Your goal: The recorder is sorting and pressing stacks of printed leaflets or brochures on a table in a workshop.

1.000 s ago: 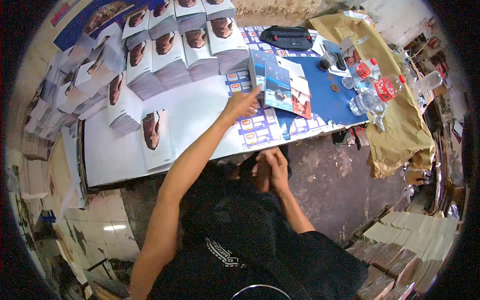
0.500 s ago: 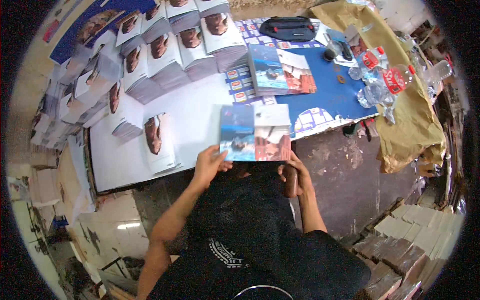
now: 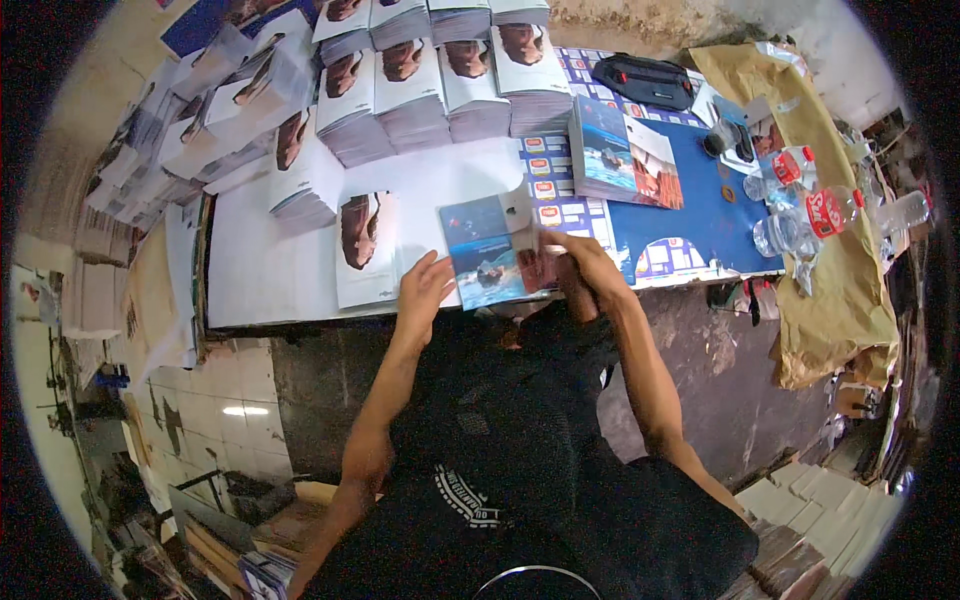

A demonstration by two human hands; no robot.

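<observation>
A printed sheet (image 3: 487,262), blue on its left and white and red on its right, lies at the table's front edge. Beside its left edge my left hand (image 3: 427,288) is open, fingers spread; whether the fingertips touch the paper I cannot tell. Over the sheet's right part reaches my right hand (image 3: 595,268), covering much of the red picture. Its fingers close round a smooth brown rounded tool (image 3: 580,298), whose kind I cannot make out. Left of the sheet is a white folded leaflet (image 3: 367,250) with a brown picture.
Tall stacks of white leaflets (image 3: 408,100) fill the back and left of the table (image 3: 265,285). Rightward stands a stack of blue and red sheets (image 3: 625,155). Beyond it are a black waist bag (image 3: 645,82), plastic bottles (image 3: 828,212) and brown wrapping paper (image 3: 825,320).
The sheet, held up between both hands before, has been lowered onto the table. My left hand has opened from its edge, while my right hand has moved onto its right part. The view has shifted.
</observation>
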